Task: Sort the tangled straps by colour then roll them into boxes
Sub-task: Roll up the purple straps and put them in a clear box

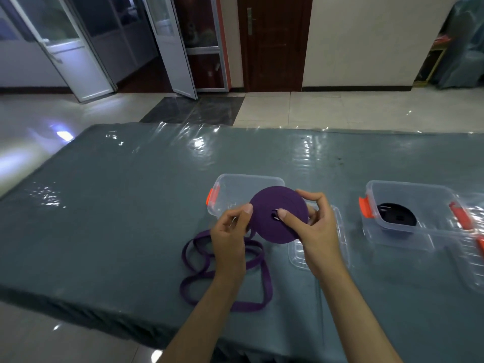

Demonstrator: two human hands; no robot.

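Right hand (311,226): grips purple strap roll (277,214), thumb at its centre hole, above the table (104,205).
Left hand (230,231): pinches the roll's left edge.
Loose purple strap (222,279): looped on table below roll.
Clear box (243,184): behind roll.
Right box (419,213): holds black strap roll (396,217).

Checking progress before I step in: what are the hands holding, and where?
Both hold the purple strap roll: right hand at its centre and rim, left hand at its left edge.

Pale glossy floor tiles (327,108) reflect light; a dark wooden door (273,43) stands between cream walls (366,40), glazed white doors (78,48) ajar.
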